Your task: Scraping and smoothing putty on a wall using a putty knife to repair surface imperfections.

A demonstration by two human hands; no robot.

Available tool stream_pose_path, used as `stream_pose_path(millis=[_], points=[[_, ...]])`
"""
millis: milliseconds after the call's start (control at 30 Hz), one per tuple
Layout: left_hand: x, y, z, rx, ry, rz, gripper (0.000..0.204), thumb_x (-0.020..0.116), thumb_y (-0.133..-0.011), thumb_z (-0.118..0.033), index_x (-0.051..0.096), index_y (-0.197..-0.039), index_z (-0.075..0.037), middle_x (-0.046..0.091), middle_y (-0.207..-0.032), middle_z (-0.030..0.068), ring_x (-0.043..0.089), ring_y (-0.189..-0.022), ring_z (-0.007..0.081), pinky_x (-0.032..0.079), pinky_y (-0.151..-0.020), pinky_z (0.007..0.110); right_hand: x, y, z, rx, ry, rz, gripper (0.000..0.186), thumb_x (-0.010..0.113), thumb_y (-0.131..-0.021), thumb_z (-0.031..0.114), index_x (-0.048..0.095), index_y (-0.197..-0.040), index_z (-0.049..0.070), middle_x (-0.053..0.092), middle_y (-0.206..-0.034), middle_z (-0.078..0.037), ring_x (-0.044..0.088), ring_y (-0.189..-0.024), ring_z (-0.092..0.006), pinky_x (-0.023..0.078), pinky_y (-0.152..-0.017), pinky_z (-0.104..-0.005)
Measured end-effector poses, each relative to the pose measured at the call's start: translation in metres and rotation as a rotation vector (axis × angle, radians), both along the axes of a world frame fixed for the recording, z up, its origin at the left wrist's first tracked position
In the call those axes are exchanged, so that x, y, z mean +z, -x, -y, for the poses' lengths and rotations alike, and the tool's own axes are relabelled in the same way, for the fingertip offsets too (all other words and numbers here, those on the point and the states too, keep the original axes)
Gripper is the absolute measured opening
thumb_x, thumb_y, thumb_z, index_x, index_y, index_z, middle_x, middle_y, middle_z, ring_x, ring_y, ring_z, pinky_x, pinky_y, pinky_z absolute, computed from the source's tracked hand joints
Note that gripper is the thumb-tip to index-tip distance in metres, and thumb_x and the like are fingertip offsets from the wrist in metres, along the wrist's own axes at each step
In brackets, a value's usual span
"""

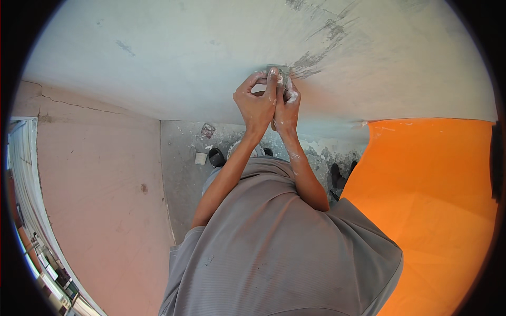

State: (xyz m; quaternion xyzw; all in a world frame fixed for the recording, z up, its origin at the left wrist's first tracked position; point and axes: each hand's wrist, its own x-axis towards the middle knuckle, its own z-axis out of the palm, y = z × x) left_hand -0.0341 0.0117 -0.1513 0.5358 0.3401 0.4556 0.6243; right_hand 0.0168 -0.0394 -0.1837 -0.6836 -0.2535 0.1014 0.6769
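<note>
Both my hands meet in front of the wall (184,58), around a putty knife whose flat grey blade (285,69) shows above the fingers. My right hand (288,109) is closed around it, with white putty smeared on its fingers. My left hand (258,108) pinches at the blade, one fingertip lying on its face. Most of the handle is hidden by the hands. White putty sits on the blade beside the fingertips. Whether the blade touches the wall, I cannot tell.
Grey rough streaks (327,37) mark the wall at upper right. A pink wall (100,174) stands left, an orange surface (421,210) right. On the spattered floor lie a white block-like object (201,158) and a dark reddish piece (208,130). Dark footwear (337,176) shows at right.
</note>
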Motion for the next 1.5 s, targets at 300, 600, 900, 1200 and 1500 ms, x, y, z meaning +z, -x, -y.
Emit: stream_pose_path(millis=[300,600,900,1200,1500], points=[[0.020,-0.001,-0.005,-0.029,0.019,0.071,0.020,0.074,-0.093,-0.014,0.072,-0.087,0.004,0.068,-0.076,0.0022,0.056,-0.069,0.0041,0.047,-0.057,0.021,0.030,0.001,0.000,0.029,-0.014,-0.090,0.029,0.054,-0.107,0.026,0.065,-0.104,-0.001,0.058,-0.074,0.001,0.048,-0.067,-0.0067,0.042,-0.058,-0.0286],[0.025,-0.004,-0.003,-0.045,-0.001,0.086,0.022,0.075,-0.094,-0.016,0.070,-0.085,0.004,0.066,-0.075,0.0013,0.054,-0.070,0.0042,0.045,-0.059,0.022,0.046,-0.002,0.001,0.006,0.081,-0.088,0.030,0.056,-0.105,0.028,0.065,-0.101,-0.001,0.059,-0.071,-0.003,0.050,-0.065,-0.0088,0.043,-0.058,-0.0304],[0.043,-0.005,-0.002,-0.055,0.026,0.170,0.023,0.075,-0.094,-0.017,0.070,-0.086,0.004,0.067,-0.076,0.0014,0.054,-0.071,0.0043,0.043,-0.060,0.022,0.053,-0.003,0.004,-0.007,0.108,-0.014,0.030,0.058,-0.104,0.026,0.066,-0.099,-0.003,0.058,-0.069,-0.004,0.051,-0.062,-0.0100,0.044,-0.056,-0.0315],[0.039,-0.002,-0.001,-0.066,0.015,0.150,0.021,0.076,-0.092,-0.014,0.072,-0.086,0.006,0.070,-0.076,0.0047,0.058,-0.067,0.0052,0.050,-0.055,0.023,0.063,0.002,0.008,-0.003,0.130,-0.092,0.029,0.057,-0.104,0.026,0.067,-0.102,-0.002,0.056,-0.066,0.000,0.047,-0.061,-0.0064,0.040,-0.053,-0.0297],[0.038,-0.005,0.001,-0.047,0.053,0.155,0.023,0.074,-0.093,-0.018,0.070,-0.084,0.002,0.065,-0.073,0.0005,0.052,-0.065,0.0045,0.041,-0.057,0.022,0.062,0.002,0.004,0.011,0.034,-0.030,0.030,0.057,-0.104,0.026,0.065,-0.095,-0.002,0.054,-0.064,0.002,0.046,-0.061,-0.0063,0.039,-0.054,-0.0295]])
